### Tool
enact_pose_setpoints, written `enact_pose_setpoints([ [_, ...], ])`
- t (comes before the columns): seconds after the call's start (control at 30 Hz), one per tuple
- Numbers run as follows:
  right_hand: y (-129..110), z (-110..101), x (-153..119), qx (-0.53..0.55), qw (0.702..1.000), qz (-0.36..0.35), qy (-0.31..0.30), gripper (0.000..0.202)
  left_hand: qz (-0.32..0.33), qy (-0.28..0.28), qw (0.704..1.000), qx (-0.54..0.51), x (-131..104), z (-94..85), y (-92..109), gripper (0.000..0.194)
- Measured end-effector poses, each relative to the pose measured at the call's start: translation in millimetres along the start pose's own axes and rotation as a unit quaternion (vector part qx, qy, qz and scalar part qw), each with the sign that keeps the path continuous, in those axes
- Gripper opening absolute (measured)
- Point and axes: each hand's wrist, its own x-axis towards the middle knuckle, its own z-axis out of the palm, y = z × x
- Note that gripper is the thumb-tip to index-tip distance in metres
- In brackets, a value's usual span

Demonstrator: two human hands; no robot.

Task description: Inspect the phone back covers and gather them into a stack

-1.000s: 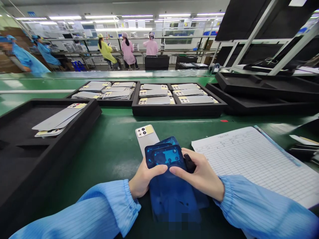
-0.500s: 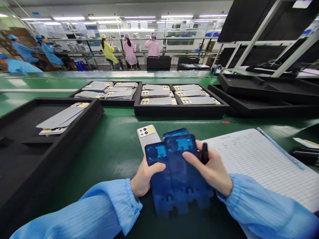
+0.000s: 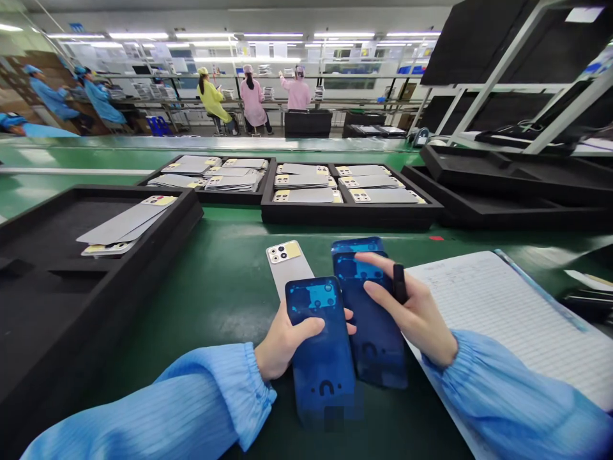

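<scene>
Your left hand (image 3: pixel 282 342) is gripping a blue panel (image 3: pixel 322 361) at the near side of the silver panel (image 3: pixel 291 271), maybe so it isn't slipping, while your right hand (image 3: pixel 424 313) is touching the blue pile (image 3: pixel 378 351) right of the silver panel, its grip unclear.

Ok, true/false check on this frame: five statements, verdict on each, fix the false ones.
1. The left hand holds a blue panel. True.
2. The right hand touches other blue panels. True.
3. The silver panel just beyond the left hand is fully covered. False: its camera end shows.
4. The paper lies on the left hand's side. False: it lies on the right hand's side.
5. The black tray at the left holds silver panels. True.
</scene>
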Motion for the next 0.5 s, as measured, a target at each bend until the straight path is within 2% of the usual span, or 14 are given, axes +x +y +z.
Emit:
enact_pose_setpoints([
  [0.1,-0.5,4.6,-3.6,-0.003,0.999,0.024,-0.044,0.023,0.003,0.004,1.000,0.002,0.0,-0.1,-0.2,0.026],
  [0.27,-2.9,11.0,-8.5,0.024,0.998,0.020,-0.061,0.022,-0.006,0.034,0.999,0.012,-0.9,3.8,0.0,0.033],
  [0.37,-5.7,15.0,-10.4,0.043,0.994,0.011,-0.097,0.021,0.018,0.070,0.992,0.102,-1.8,6.1,1.0,0.027],
  [0.5,-9.6,20.1,-11.7,0.043,0.992,-0.020,-0.120,0.020,0.056,0.113,0.963,0.239,-2.2,7.2,1.6,0.026],
])
